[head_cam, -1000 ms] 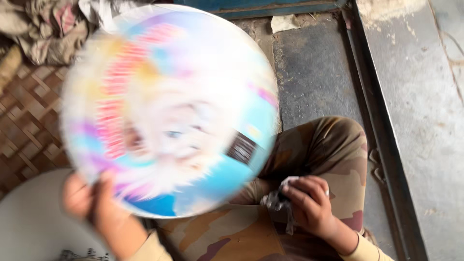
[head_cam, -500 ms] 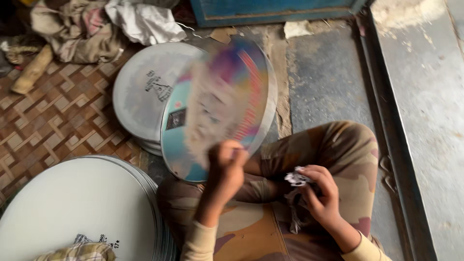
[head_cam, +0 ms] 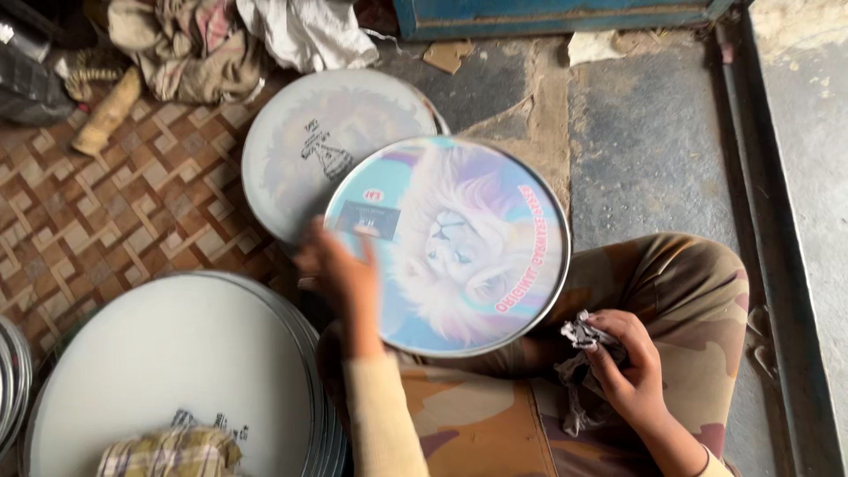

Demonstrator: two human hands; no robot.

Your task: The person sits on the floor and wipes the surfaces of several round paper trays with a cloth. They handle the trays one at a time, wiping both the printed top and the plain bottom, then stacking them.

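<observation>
Since half a second ago, the round printed disc (head_cam: 446,246) has swung from a steep tilt to lying nearly flat, its picture of a white lion on a pastel ground now facing up at the centre of the frame. It is resting partly over the person's bent knee and partly over the edge of a plain grey disc (head_cam: 327,150) behind it, toward the upper left.

The left hand (head_cam: 340,265) is lying against the left rim of the printed disc, fingers spread and motion-blurred, so whether its grip is closing on the rim or only touching it cannot be told. The right hand (head_cam: 623,358), at the lower right, is holding a crumpled grey cloth (head_cam: 583,340), its grip curled narrow around the wad, with a strip of the cloth hanging down toward the camouflage trousers (head_cam: 689,291).

At the lower left, a stack of large pale discs (head_cam: 177,353) is sitting on the woven mat (head_cam: 115,221), with a checked cloth (head_cam: 168,452) lying on top near the bottom edge. Bundled rags (head_cam: 230,40) are lying along the top left, beside the grey concrete floor (head_cam: 645,132) that fills the upper right.
</observation>
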